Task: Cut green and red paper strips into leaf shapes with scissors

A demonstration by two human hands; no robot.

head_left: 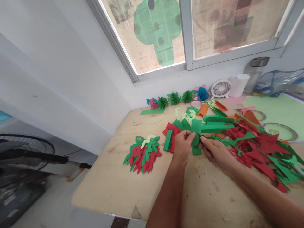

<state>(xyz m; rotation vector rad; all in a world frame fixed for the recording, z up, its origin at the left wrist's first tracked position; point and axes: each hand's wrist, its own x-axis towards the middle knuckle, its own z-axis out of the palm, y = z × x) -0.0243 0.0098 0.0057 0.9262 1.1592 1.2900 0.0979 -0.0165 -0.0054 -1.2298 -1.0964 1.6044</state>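
Note:
Near the middle of the wooden table, my left hand pinches a piece of green paper. My right hand is closed on a small dark tool at the paper's right edge; the tool is mostly hidden by my fingers. Left of my hands lie a folded green strip on red paper and a pile of red and green leaf-shaped cutouts. Red scraps and green scraps are heaped to the right, beside folded green strips.
Paper pompoms, one of them blue, line the wall with a small white fan. A glass bottle stands at the back right. Tape rolls lie at the right on a light green sheet.

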